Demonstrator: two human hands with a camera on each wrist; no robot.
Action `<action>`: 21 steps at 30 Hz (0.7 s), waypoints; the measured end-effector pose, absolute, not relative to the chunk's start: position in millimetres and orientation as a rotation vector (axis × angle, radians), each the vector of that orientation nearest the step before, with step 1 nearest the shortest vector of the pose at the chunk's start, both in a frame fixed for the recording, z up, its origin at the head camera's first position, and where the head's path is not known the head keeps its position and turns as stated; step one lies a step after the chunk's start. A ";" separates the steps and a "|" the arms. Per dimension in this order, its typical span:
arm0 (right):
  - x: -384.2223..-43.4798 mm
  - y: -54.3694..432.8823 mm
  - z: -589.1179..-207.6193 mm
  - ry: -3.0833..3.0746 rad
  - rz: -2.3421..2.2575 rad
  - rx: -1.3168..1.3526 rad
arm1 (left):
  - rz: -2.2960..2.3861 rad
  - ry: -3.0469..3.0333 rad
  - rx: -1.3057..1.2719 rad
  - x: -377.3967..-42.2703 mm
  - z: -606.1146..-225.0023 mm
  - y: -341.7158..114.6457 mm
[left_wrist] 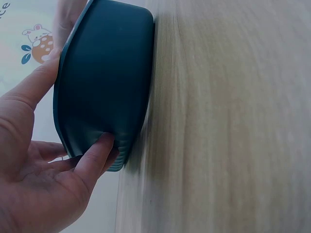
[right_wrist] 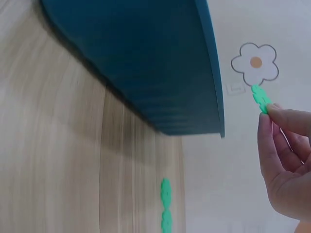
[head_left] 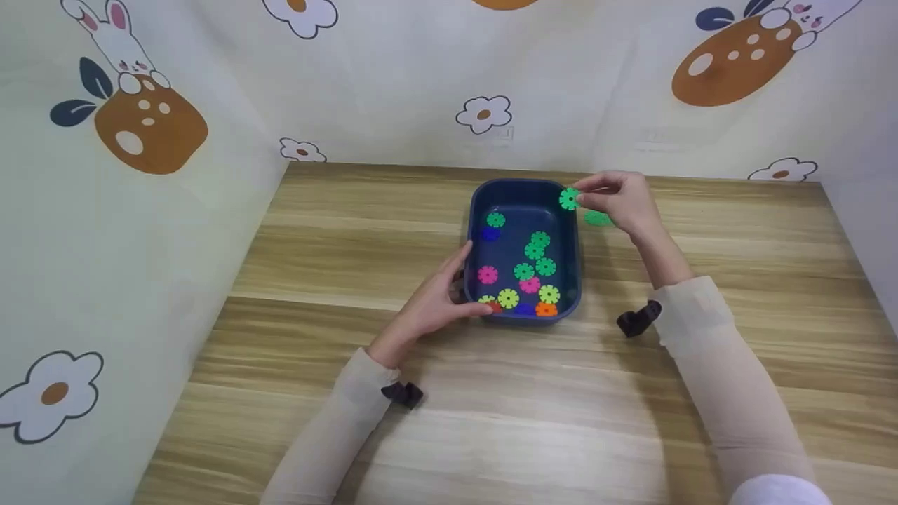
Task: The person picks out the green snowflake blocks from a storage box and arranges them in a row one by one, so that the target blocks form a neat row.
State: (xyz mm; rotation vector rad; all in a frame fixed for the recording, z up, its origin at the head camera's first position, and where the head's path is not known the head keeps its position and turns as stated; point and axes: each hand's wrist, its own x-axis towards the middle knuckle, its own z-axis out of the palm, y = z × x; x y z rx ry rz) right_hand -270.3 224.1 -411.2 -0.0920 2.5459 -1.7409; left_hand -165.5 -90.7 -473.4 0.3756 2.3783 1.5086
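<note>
A dark blue plastic basin (head_left: 523, 193) stands on the table with several notched plastic discs inside. My left hand (head_left: 435, 301) grips its near left corner, the thumb reaching over the near rim and the fingers against the left side. In the left wrist view, fingers of the left hand (left_wrist: 43, 179) press the basin's outer wall (left_wrist: 104, 73). My right hand (head_left: 624, 200) pinches a green snowflake disc (head_left: 569, 198) between thumb and fingertips, over the far right corner of the basin. Held near its edge, that green disc (right_wrist: 261, 99) shows nearly edge-on in the right wrist view.
More green discs (head_left: 597, 218) lie on the table right of the basin, partly under the right hand. Inside are green, pink (head_left: 487, 274), yellow (head_left: 508, 298), blue and orange (head_left: 546, 309) discs, mostly toward the near end. A patterned wall covering (head_left: 393, 91) borders the wooden table (head_left: 337, 252).
</note>
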 end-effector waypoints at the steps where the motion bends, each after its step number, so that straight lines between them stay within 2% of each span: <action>1: -270.5 227.0 -411.5 2.542 -1.748 -0.085 | 1.506 2.380 0.373 -165.4 -473.4 -90.6; 21: -270.5 276.6 -427.6 2.558 -1.857 0.106 | 1.472 2.401 0.362 -165.2 -472.2 -90.4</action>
